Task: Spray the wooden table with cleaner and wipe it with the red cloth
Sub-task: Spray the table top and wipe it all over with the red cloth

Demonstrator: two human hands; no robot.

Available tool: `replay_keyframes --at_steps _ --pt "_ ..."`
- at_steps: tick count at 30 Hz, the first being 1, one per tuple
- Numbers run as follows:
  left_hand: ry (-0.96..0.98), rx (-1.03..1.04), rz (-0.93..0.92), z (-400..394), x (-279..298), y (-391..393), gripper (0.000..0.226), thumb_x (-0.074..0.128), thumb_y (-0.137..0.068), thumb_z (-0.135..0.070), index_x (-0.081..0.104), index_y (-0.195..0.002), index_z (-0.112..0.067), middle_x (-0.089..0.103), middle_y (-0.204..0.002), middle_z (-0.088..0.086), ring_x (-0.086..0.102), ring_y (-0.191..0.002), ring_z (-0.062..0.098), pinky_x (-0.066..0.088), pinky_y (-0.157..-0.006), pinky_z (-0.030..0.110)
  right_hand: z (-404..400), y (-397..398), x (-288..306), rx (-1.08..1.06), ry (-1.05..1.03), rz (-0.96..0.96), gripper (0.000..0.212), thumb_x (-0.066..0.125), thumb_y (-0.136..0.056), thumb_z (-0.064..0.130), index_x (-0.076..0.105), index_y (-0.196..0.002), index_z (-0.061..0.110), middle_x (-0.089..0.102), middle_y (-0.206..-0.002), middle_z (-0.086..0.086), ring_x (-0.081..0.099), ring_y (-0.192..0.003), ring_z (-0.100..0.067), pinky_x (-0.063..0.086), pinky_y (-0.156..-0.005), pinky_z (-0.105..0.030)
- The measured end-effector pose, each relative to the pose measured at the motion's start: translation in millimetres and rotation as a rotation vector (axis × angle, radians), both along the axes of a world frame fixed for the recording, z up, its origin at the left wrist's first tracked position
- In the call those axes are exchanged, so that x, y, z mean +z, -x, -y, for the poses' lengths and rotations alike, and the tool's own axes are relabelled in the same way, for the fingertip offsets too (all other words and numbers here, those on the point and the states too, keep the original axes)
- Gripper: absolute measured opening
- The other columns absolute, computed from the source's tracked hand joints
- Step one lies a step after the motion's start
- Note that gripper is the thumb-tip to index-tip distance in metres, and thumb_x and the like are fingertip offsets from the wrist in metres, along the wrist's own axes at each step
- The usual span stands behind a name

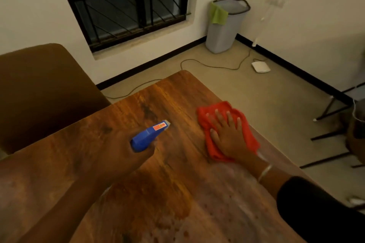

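Note:
The wooden table (158, 100) fills the lower half of the head view, with a wet, whitish sprayed patch near its front right. My left hand (122, 156) grips a blue spray bottle (148, 137) above the table's middle, its nozzle aimed toward the far corner. The bottle's body is hidden under my hand. My right hand (227, 134) lies flat, fingers spread, pressing the red cloth (209, 142) onto the table near its right edge.
A brown chair back (39, 89) stands at the table's left. On the floor beyond lie a cable (207, 65) and a white device (260, 67). A grey bin (225, 29) stands in the corner. Black metal legs (327, 110) are at the right.

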State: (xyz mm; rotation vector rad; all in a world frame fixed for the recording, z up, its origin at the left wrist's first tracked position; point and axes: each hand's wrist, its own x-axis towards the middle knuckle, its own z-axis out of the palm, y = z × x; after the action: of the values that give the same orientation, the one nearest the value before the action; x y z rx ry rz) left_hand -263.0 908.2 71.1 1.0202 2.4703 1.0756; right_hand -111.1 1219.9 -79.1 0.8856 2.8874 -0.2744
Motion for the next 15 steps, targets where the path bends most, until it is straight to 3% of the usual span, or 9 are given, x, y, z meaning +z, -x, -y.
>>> replay_keyframes --at_steps 1,4,5,7,9,11,13,15 --pt "-0.028 0.0 0.017 3.0 -1.4 -3.2 0.037 0.077 -0.079 -0.023 0.045 -0.06 -0.029 0.058 -0.05 -0.031 0.056 -0.046 -0.014 0.037 -0.041 -0.001 -14.2 1.6 4.2 -0.091 0.006 0.0 0.061 0.027 -0.113 0.05 0.009 -0.171 0.043 0.003 -0.181 0.002 0.001 -0.165 -0.04 0.005 -0.129 -0.068" --pt "-0.005 0.098 0.031 14.1 -6.1 -9.0 0.032 0.073 -0.083 -0.031 0.047 -0.064 -0.029 0.05 -0.039 -0.004 0.052 -0.037 0.008 0.047 -0.041 0.014 -25.2 8.2 11.7 -0.347 0.041 -0.032 0.064 0.03 -0.114 0.046 0.01 -0.172 0.033 0.011 -0.18 -0.007 0.01 -0.163 -0.045 0.01 -0.127 -0.07" --pt "0.005 0.11 -0.026 15.7 -5.4 -9.5 0.033 0.071 -0.084 -0.035 0.044 -0.064 -0.032 0.042 -0.041 -0.008 0.044 -0.037 0.006 0.049 -0.044 0.022 -13.8 9.8 11.8 -0.358 0.049 -0.042 0.064 0.029 -0.113 0.047 0.009 -0.173 0.031 0.011 -0.18 -0.008 0.008 -0.163 -0.046 0.008 -0.127 -0.072" --pt "0.003 0.099 -0.036 19.1 -5.1 -13.0 0.035 0.068 -0.083 -0.041 0.04 -0.065 -0.033 0.041 -0.05 -0.014 0.041 -0.046 -0.001 0.042 -0.05 0.022 24.0 9.6 5.1 -0.29 0.032 -0.038 0.065 0.025 -0.112 0.048 0.008 -0.172 0.033 0.006 -0.18 -0.006 0.003 -0.164 -0.046 0.002 -0.127 -0.073" --pt "-0.004 0.065 0.04 21.5 -4.1 -24.7 0.037 0.073 -0.082 -0.028 0.041 -0.063 -0.029 0.044 -0.039 -0.007 0.047 -0.038 0.005 0.037 -0.044 0.008 75.0 1.6 0.0 -0.139 0.048 -0.035 0.066 0.02 -0.109 0.052 0.008 -0.172 0.036 0.004 -0.181 -0.003 0.001 -0.164 -0.045 0.001 -0.127 -0.073" --pt "-0.075 0.043 -0.018 23.9 -3.0 -36.8 0.041 0.074 -0.081 -0.017 0.042 -0.061 -0.032 0.046 -0.034 -0.008 0.053 -0.037 0.001 0.039 -0.039 0.004 128.0 -13.5 -5.4 0.086 0.082 -0.032 0.067 0.022 -0.105 0.055 0.016 -0.171 0.04 0.01 -0.18 -0.001 0.005 -0.164 -0.045 0.003 -0.127 -0.073" --pt "-0.1 0.037 -0.081 29.3 -1.6 -46.3 0.038 0.07 -0.081 -0.018 0.042 -0.062 -0.035 0.037 -0.037 -0.015 0.043 -0.032 0.004 0.037 -0.036 0.006 144.6 -25.0 -8.8 0.245 0.112 -0.013 0.064 0.025 -0.106 0.055 0.018 -0.169 0.044 0.014 -0.18 0.002 0.01 -0.164 -0.043 0.004 -0.127 -0.072" --pt "-0.07 0.067 0.059 38.9 -10.7 -45.4 0.032 0.068 -0.085 -0.016 0.047 -0.066 -0.029 0.046 -0.053 -0.008 0.046 -0.048 0.005 0.045 -0.055 0.024 115.5 -25.4 -2.3 0.226 0.066 -0.016 0.061 0.024 -0.11 0.053 0.014 -0.17 0.046 0.008 -0.18 0.004 0.008 -0.165 -0.04 0.001 -0.128 -0.068"
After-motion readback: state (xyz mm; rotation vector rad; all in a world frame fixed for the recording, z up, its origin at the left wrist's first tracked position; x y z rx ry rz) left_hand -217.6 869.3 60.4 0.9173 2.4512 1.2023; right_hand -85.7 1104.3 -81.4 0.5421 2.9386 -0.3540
